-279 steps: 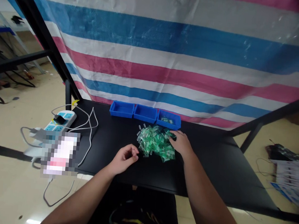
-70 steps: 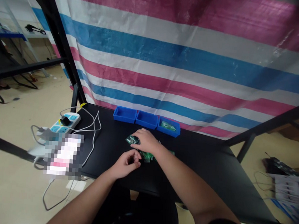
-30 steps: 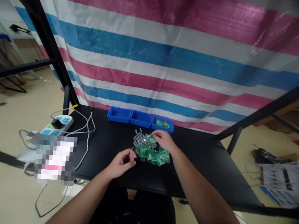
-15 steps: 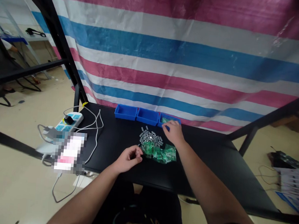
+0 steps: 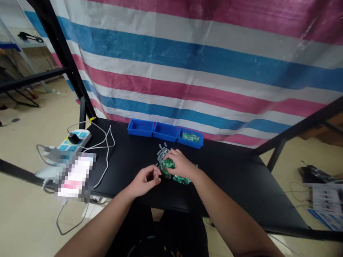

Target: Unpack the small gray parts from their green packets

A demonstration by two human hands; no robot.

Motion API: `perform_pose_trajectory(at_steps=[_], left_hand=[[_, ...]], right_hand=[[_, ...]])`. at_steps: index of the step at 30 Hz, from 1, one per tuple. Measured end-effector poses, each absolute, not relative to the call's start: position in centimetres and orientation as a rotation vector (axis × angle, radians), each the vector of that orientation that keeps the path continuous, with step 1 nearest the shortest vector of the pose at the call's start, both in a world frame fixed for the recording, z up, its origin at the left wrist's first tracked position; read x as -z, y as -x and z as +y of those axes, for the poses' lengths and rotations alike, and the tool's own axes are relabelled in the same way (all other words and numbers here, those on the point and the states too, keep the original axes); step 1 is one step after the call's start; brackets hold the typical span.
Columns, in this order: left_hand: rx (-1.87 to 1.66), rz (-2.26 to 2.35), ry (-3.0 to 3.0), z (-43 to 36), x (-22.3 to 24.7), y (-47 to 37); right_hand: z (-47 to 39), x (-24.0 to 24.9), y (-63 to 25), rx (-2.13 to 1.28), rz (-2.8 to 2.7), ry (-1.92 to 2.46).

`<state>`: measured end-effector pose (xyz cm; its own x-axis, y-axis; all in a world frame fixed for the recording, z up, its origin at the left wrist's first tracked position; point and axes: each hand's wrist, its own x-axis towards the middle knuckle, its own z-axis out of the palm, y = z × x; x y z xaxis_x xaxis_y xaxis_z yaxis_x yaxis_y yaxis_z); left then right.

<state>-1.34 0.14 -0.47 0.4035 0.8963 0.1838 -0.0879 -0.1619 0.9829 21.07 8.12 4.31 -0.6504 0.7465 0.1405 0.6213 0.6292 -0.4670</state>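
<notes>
My right hand (image 5: 182,164) is over the pile of small green, shiny pieces (image 5: 182,180), thumb and fingers apart around some of them. The pieces look like little plastic-wrapped packets; their exact kind is too small to tell. Just left of the pile, my left hand (image 5: 146,179) rests with loosely curled fingers, a gap showing between thumb and fingertips and nothing visible in it. Behind both hands lie several small grey metallic pieces (image 5: 162,151), partly covered by my right hand. More green pieces (image 5: 190,136) are in the right-hand blue bin (image 5: 198,144).
Two more blue bins, one at left (image 5: 140,133) and one in the middle (image 5: 165,137), stand along the back of the black table (image 5: 228,196). At left are a power strip (image 5: 83,137), white cables (image 5: 107,159) and a blurred-out device (image 5: 75,176). A striped sheet (image 5: 177,57) hangs behind.
My right hand has moved from the right-hand bin down and left onto the green pile. The bin's green contents are now uncovered. My left hand has stayed beside the pile.
</notes>
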Motion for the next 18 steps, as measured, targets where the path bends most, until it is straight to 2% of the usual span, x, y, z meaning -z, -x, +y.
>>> perform_pose_trajectory(at_steps=[10, 13, 18], left_hand=[[-1.024, 0.78, -1.475, 0.1, 0.4, 1.3], [-1.028, 0.782, -1.466, 0.1, 0.4, 1.3], [-1.03, 0.809, -1.478, 0.0, 0.4, 1.1]], right_hand=[[10.3, -2.2, -22.1, -0.996, -1.827, 1.204], [11.5, -2.3, -23.0, -0.814, -1.74, 1.26], [14.1, -4.5, -25.4, -0.192, -1.515, 1.411]])
